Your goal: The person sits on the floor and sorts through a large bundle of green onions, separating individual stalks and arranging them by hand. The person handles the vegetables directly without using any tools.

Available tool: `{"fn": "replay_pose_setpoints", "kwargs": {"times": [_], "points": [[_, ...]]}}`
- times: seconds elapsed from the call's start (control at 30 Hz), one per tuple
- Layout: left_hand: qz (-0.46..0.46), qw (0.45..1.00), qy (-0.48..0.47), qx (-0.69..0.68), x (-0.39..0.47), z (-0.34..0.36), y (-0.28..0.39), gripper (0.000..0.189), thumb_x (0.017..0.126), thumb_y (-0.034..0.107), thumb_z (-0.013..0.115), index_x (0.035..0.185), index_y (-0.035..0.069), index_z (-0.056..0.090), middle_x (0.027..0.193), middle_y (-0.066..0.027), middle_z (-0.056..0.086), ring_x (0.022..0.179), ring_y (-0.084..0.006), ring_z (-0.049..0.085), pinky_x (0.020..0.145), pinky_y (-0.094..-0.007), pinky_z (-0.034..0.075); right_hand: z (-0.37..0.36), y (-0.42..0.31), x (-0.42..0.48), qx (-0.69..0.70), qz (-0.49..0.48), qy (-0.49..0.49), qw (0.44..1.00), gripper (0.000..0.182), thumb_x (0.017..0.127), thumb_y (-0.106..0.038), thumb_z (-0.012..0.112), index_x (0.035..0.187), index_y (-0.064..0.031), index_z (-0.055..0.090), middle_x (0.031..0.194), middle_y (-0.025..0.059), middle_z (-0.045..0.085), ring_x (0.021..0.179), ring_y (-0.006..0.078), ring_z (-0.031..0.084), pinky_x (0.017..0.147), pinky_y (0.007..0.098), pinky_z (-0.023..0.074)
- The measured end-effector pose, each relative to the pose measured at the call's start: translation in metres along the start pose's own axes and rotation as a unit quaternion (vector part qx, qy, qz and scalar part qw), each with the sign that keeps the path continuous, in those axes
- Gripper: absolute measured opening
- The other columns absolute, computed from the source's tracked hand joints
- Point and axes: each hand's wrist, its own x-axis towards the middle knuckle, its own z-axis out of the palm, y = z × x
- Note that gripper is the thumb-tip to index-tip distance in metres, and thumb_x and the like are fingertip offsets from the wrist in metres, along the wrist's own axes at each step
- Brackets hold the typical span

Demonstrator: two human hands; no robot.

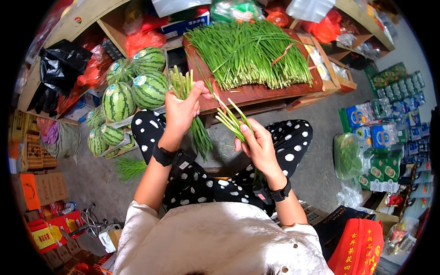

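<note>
My left hand (182, 111) grips a bunch of green garlic chives (202, 137), their pale cut ends up above the thumb and their leaves hanging down. In my right hand (257, 142) are several thinner chive stalks (233, 122), held between thumb and fingers with the pale ends pointing up and to the left. Both hands are above my lap, apart from each other. Beyond them, a large pile of chives (251, 55) lies on a low reddish-brown table (237, 98). A pink tie strip (282, 55) rests across the pile.
Striped watermelons (118, 101) are stacked left of the table. Loose chives (130, 167) lie on the floor by my left knee. To the right stand a plastic bag of greens (350, 156) and packs of drinks (383, 134). Wooden shelves (113, 34) hold plastic bags behind the table.
</note>
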Motion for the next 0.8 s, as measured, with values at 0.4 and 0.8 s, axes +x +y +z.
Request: {"fn": "replay_pose_setpoints", "kwargs": {"times": [0.4, 0.8], "points": [[0.011, 0.991, -0.136, 0.010, -0.015, 0.011, 0.004, 0.011, 0.087, 0.011, 0.073, 0.092, 0.003, 0.069, 0.072, 0.0011, 0.067, 0.052, -0.0011, 0.050, 0.045, -0.0181, 0.036, -0.001, -0.001, 0.004, 0.137, 0.063, -0.110, 0.982, 0.036, 0.105, -0.030, 0.039, 0.102, 0.0014, 0.057, 0.058, 0.0077, 0.056, 0.038, 0.0041, 0.032, 0.040, 0.0187, 0.0257], [0.030, 0.997, -0.061, 0.037, -0.018, 0.015, 0.008, 0.025, 0.096, 0.016, 0.063, 0.077, 0.000, 0.066, 0.066, 0.0015, 0.063, 0.047, 0.0001, 0.043, 0.043, -0.0194, 0.031, -0.009, 0.011, 0.004, 0.280, 0.073, -0.181, 0.940, 0.037, 0.105, -0.032, 0.039, 0.095, -0.0011, 0.056, 0.052, 0.0042, 0.048, 0.037, 0.0049, 0.031, 0.037, 0.0203, 0.0230]]}}
